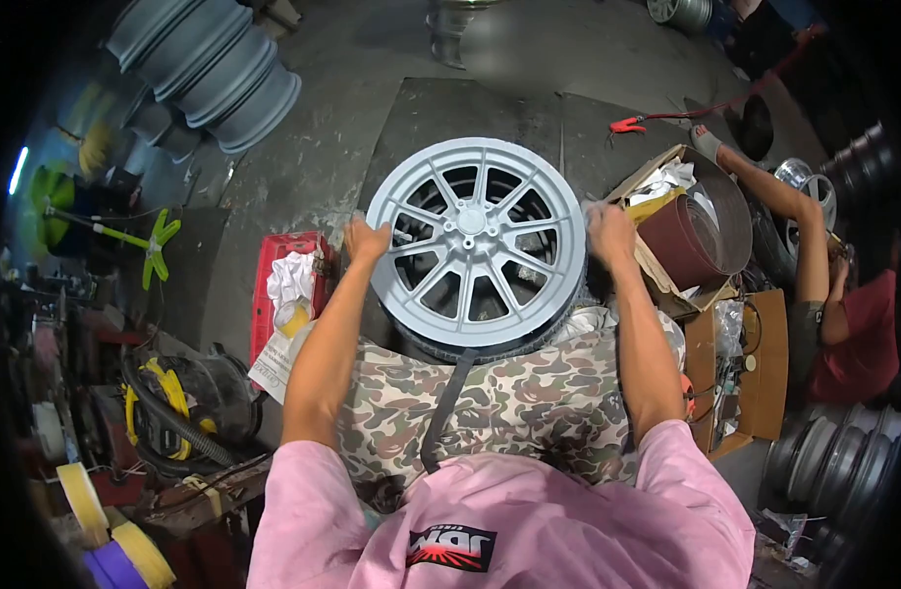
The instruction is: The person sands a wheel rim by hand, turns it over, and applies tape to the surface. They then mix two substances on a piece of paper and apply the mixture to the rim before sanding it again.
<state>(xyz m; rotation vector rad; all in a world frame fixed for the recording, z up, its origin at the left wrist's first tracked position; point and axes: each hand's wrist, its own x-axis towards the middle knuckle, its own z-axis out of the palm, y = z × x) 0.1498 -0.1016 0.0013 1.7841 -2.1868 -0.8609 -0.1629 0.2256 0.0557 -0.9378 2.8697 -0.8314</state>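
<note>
A grey multi-spoke wheel rim (470, 218) lies face up in front of my knees, with a black tire (514, 350) partly showing beneath its near edge. My left hand (368, 240) is closed at the rim's left edge, its thumb against the outer lip. At the right edge, my right hand (610, 236) has its fingers curled in close to the lip. Those fingertips are slightly blurred, and what they hold, if anything, cannot be made out.
Left of the rim stands a red crate (266, 294) with white cloth. To the right, a cardboard box (650, 257) holds a brown abrasive roll (681, 240). Stacked rims (215, 74) stand at upper left. Another person (856, 324) sits at far right, near a red clamp (627, 126).
</note>
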